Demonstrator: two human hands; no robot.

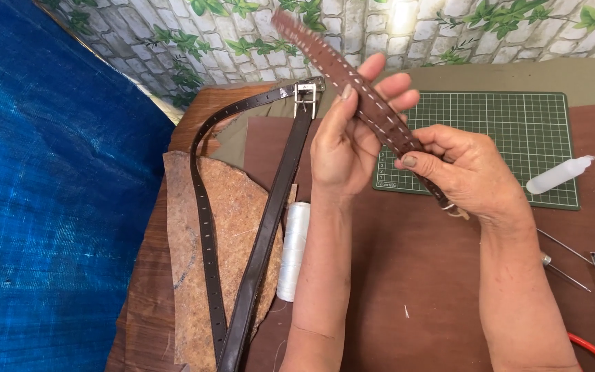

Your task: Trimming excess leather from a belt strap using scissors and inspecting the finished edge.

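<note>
Both hands hold a brown leather strap with white stitching along it, raised above the table and slanting from upper left to lower right. My left hand supports its middle from below with the fingers spread along it. My right hand pinches the lower end, thumb on top; a small metal ring shows under that hand. A long dark brown belt with a metal buckle lies folded on the table to the left.
A green cutting mat lies behind the hands. A spool of white thread sits beside the belt, on a rough leather scrap. At right are a white glue bottle, metal awls and red-handled pliers. A blue tarp hangs left.
</note>
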